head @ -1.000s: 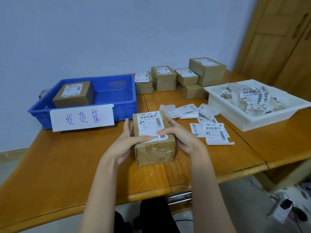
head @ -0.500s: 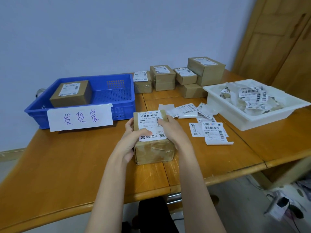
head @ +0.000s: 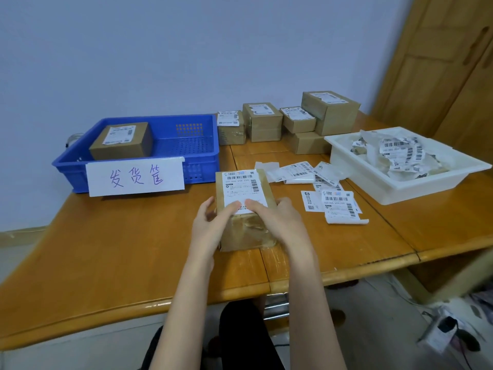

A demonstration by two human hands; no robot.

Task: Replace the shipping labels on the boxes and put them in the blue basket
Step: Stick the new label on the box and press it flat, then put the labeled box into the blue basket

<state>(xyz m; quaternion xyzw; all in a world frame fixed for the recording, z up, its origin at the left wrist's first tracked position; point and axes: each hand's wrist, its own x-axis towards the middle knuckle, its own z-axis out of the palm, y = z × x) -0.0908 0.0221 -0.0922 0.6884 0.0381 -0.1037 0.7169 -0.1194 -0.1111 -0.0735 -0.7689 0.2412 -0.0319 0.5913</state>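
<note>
1. Over the last second your hands slid nearer along the brown cardboard box [head: 246,209], thumbs sweeping down the white shipping label [head: 244,190] on its top. Your left hand [head: 210,225] cups the box's left side, thumb flat on the label's near edge; your right hand [head: 277,217] cups the right side, thumb pressing beside it. Both sets of fingers curl round the box.
2. Reading: the new label looks smoothed down and stuck. This box seems ready for the basket.
3. The box sits on the wooden tabletop [head: 120,249], near centre. The blue plastic basket [head: 186,145] stands far left, one labelled box [head: 122,141] inside.
4. The basket's front carries a handwritten paper sign [head: 136,178]; lift the box over that wall.
5. Loose labels [head: 330,198] lie just right of the box. A white tray of peeled labels [head: 400,161] is far right; a cluster of waiting boxes [head: 288,121] stands at the far edge.
</note>
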